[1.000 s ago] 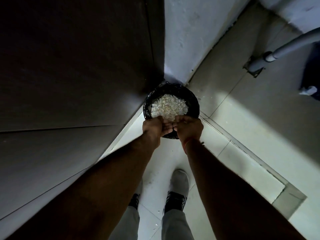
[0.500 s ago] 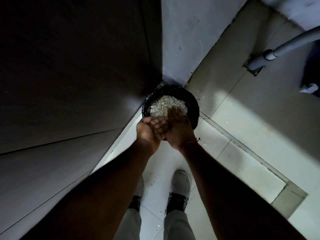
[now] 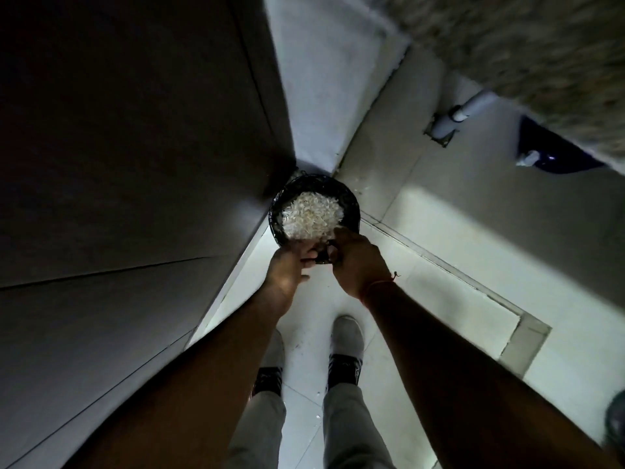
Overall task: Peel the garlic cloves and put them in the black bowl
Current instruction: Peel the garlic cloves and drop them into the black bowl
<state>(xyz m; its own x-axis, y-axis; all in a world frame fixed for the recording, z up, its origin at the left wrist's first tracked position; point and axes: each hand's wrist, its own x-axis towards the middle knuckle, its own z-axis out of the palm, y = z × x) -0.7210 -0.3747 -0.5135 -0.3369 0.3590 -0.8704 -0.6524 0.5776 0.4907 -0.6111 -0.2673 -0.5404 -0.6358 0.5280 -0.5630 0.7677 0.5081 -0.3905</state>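
A round black container (image 3: 351, 204) lined with black plastic stands on the floor in a corner. It is heaped with pale, papery garlic skins (image 3: 311, 214). Both my hands hover over its near rim. My left hand (image 3: 285, 269) is turned partly palm up with loosely bent fingers and nothing visible in it. My right hand (image 3: 358, 262) shows its back, with the fingers pointing down towards the rim and a red thread at the wrist. A narrow dark gap separates the two hands. No whole clove is visible.
A dark panel (image 3: 135, 164) rises at the left and a white wall (image 3: 321, 79) at the back. A grey pipe (image 3: 463, 111) meets the tiled floor at the right. My shoes (image 3: 345, 336) stand below the hands, with small skin scraps (image 3: 318, 416) on the tiles.
Half a second ago my right hand lay across my left palm over the container. The hands have since drawn apart, and the camera has tilted.
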